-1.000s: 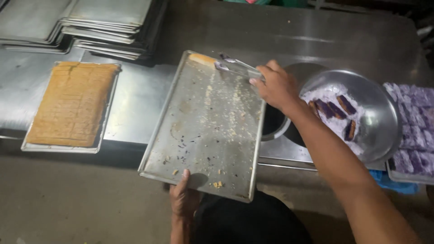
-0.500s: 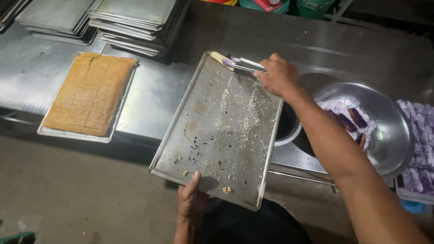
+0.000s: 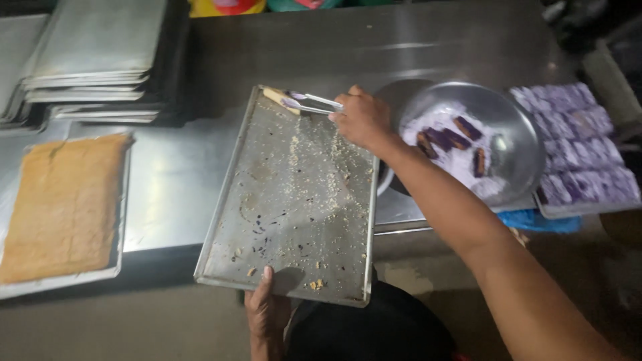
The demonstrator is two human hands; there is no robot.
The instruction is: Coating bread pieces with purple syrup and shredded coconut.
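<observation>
Above: right hand clamped on tongs gripping a pale piece at tray far corner; left hand gripping near edge.

- The scene is dim overall, with a warm, yellowish cast.
- Light falls from above onto the steel table, which shows soft streaks of glare near its far edge.
- The metal bowl carries a bright reflection on its rim.
- The floor below the baking tray lies in deep shadow.
- The corners darken, especially top right.
- Detail is soft and slightly grainy; the right forearm near the lens is mildly blurred.
</observation>
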